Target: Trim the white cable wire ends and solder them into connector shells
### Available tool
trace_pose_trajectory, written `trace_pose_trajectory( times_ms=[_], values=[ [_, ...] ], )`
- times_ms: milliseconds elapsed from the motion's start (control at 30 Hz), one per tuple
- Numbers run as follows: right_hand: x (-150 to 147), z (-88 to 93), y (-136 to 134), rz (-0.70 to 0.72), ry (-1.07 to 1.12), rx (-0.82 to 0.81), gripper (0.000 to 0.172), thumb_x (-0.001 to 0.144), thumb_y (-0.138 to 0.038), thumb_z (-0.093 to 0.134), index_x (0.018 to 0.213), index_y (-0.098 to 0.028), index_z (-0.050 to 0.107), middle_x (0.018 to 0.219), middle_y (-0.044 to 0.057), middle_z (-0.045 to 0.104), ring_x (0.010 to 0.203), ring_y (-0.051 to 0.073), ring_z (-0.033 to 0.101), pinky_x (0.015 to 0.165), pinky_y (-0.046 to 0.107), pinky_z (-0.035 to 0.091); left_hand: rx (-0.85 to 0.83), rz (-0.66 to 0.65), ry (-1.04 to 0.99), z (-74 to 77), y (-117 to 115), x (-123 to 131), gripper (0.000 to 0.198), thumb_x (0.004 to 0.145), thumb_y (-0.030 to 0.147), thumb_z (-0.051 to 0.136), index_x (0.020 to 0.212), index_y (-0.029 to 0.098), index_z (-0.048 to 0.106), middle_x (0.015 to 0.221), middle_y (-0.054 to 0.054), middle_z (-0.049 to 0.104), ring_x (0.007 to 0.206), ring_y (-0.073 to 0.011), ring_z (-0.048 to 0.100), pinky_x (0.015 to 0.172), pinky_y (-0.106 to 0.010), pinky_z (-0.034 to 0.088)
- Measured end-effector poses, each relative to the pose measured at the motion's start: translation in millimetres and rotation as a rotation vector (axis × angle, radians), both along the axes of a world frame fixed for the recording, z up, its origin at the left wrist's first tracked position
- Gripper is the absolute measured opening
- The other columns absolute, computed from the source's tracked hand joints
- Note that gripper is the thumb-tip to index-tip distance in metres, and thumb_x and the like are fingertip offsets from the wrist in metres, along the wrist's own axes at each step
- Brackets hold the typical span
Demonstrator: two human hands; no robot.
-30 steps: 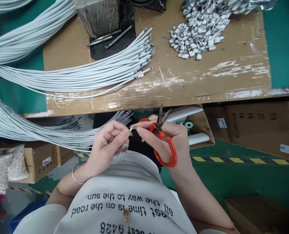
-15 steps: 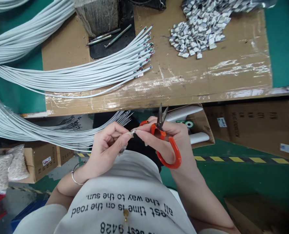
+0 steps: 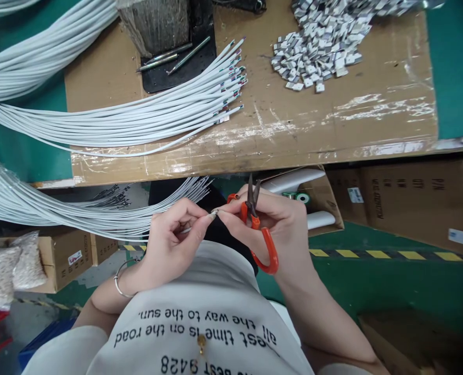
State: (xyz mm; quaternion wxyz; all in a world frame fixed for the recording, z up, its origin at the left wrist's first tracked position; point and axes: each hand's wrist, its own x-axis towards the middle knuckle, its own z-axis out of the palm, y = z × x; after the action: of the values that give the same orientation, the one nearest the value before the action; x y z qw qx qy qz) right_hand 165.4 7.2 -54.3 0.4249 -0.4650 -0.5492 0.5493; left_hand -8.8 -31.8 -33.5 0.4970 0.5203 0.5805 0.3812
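My left hand [image 3: 180, 234] pinches a white cable [image 3: 215, 212] close to its end, in front of my body. Thumb and finger of my right hand [image 3: 270, 219] meet at that same cable end, where fine detail is too small to make out. Orange-handled scissors [image 3: 270, 250] hang in my right hand, looped round the fingers, with their dark blades slightly apart and pointing away from me. To the left, a bundle of white cables [image 3: 78, 216] hangs past the table edge and reaches behind my left hand.
On the cardboard-covered table [image 3: 294, 125] lie a fanned cable bundle [image 3: 137, 127], a heap of small white-grey connectors [image 3: 321, 52] and metal pen-like tools [image 3: 188, 54] by a wooden block [image 3: 153, 26]. Below stand an open carton [image 3: 333, 208] and bags of small parts [image 3: 28, 260].
The scissors have swung in my right hand, their handle shifting left and their blades turning more upright. Both hands stay together at the cable end, the right one turned slightly.
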Motion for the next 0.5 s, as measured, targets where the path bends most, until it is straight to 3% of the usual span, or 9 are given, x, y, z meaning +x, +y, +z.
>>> trace_pose_trajectory(
  times_ms=[200,500],
  values=[
    [-6,-5.6,-3,-0.062,0.116,-0.027,0.020,0.081,-0.009,0.072,0.066,-0.023,0.071,0.065,-0.004,0.059,0.058,0.010,0.051,0.052,0.026,0.037,-0.154,-0.010,-0.125,1.5,1,2,0.015,0.103,0.023,0.067,0.089,0.018,0.062,0.062,0.007,0.049,0.052,-0.0069,0.036,0.046,-0.022,0.026],
    [-10,-15.5,1,-0.060,0.273,-0.189,0.017,0.075,-0.016,0.073,0.059,-0.023,0.071,0.057,-0.003,0.060,0.057,0.012,0.053,0.053,0.027,0.042,-0.216,-0.031,-0.313,-4.1,-1,-4,0.017,0.105,0.029,0.068,0.092,0.018,0.069,0.065,0.005,0.054,0.054,-0.0064,0.042,0.050,-0.020,0.032]
  ],
)
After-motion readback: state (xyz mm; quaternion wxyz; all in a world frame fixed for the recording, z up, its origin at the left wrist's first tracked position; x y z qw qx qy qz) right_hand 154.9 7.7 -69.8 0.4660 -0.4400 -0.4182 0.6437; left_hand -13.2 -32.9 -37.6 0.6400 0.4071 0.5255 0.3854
